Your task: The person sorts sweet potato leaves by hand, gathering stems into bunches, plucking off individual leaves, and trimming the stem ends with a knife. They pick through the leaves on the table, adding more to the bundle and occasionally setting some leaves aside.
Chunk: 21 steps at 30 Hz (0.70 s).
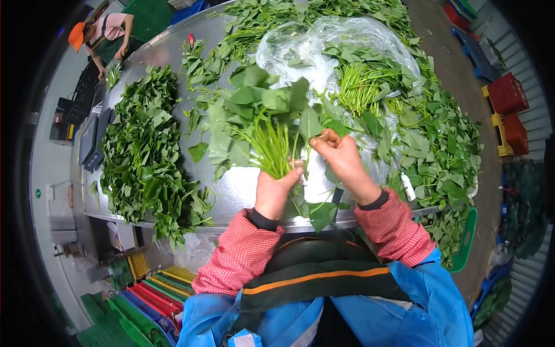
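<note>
My left hand point(273, 192) is wrapped round the lower stems of a bunch of leafy greens point(267, 136), whose broad leaves point away from me. Just right of it, my right hand point(342, 162) is closed in a pinch at a thin leafy stem point(310, 128) beside the bunch. Exactly where the fingertips meet the stem is partly hidden. Below my hands, a loose leaf point(322, 216) hangs over the table edge. Beyond the right hand, more greens point(361, 87) lie with their cut stems facing me, partly in a clear plastic bag point(283, 49).
The round metal table point(222, 199) carries a large leafy heap point(141, 153) at left and loose greens point(445, 150) at right. A white bottle point(407, 186) lies near its right edge. A digital scale point(95, 139) stands far left. A co-worker point(107, 34) works across the table.
</note>
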{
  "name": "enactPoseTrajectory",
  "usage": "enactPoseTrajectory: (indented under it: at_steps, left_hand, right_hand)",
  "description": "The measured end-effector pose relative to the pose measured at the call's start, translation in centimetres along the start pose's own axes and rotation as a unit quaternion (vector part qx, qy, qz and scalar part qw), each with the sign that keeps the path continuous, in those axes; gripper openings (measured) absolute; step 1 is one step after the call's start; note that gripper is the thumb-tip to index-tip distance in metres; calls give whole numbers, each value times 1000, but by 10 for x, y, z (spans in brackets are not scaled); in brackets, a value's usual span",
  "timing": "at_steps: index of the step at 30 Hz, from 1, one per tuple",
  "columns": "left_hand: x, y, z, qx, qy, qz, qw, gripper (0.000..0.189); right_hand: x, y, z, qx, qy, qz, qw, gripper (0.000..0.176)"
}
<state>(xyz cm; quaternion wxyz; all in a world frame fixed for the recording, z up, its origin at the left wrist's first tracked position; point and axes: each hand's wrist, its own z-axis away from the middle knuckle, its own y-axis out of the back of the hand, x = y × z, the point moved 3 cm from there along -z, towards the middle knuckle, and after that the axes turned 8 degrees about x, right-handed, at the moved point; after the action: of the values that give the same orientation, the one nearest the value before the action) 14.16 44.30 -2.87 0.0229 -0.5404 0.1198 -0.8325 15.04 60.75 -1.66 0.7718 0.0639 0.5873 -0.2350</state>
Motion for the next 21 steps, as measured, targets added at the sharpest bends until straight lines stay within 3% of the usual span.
enactPoseTrajectory:
  at_steps: [2, 4, 7, 10, 11, 14, 18, 19, 21]
  left_hand:
    - [-14, 1, -3, -17, -1, -4, 1000, 30]
    - [-12, -2, -1, -8, 32, 55, 998, 31]
    - [-14, 6, -2, -8, 88, 114, 990, 31]
    - [-16, 12, -1, -6, 113, 140, 984, 31]
    - [-19, 12, -2, -7, 113, 143, 983, 31]
    - [-27, 15, -7, 22, 100, 158, 982, 25]
    - [-26, 28, -15, 62, 85, 196, 975, 15]
    - [-26, 34, -18, 47, 94, 207, 973, 15]
    - [-28, 36, -16, 36, 111, 199, 973, 15]
  right_hand:
    - [21, -8, -4, -36, 85, 15, 996, 10]
    - [19, -16, 8, -47, 51, -47, 996, 15]
    - [16, 3, 9, 0, 48, -4, 999, 17]
    - [27, 5, 14, -97, 33, 231, 968, 17]
    - [56, 3, 14, -114, -3, 144, 983, 17]
    - [57, -4, 20, -115, 17, 67, 991, 16]
    - [17, 8, 54, -121, 111, 154, 974, 8]
    - [24, 17, 55, -56, 127, 50, 989, 7]
    - [53, 42, 29, -7, 72, 129, 989, 10]
